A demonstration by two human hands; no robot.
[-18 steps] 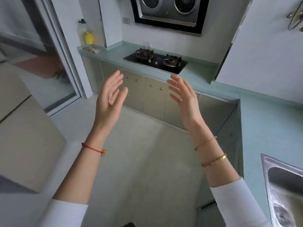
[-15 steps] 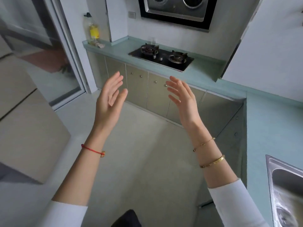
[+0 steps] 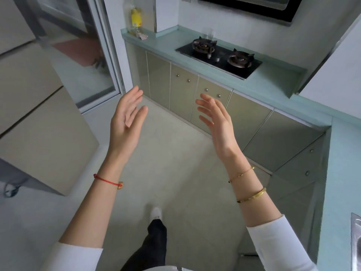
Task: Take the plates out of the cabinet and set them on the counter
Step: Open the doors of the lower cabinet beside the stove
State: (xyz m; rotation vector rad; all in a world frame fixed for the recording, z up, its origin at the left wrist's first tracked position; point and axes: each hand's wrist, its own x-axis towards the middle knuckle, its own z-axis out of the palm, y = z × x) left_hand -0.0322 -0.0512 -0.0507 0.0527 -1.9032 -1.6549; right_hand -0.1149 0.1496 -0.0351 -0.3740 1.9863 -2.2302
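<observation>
The plates were out of sight: the glossy grey-green base cabinet doors (image 3: 183,94) with small round knobs stood shut beneath the pale teal counter (image 3: 273,81), ahead of your hands and apart from them. You held your left hand (image 3: 125,124) and right hand (image 3: 216,124) up over the pale floor (image 3: 166,163), palms facing each other, fingers straight and loosely spread, gripping nothing and touching neither each other nor the doors. Farther off, a black two-burner gas hob (image 3: 218,55) sat on that counter, a yellow-labelled bottle (image 3: 136,18) stood at its far left end, and a steel sink (image 3: 356,243) showed at the right edge.
</observation>
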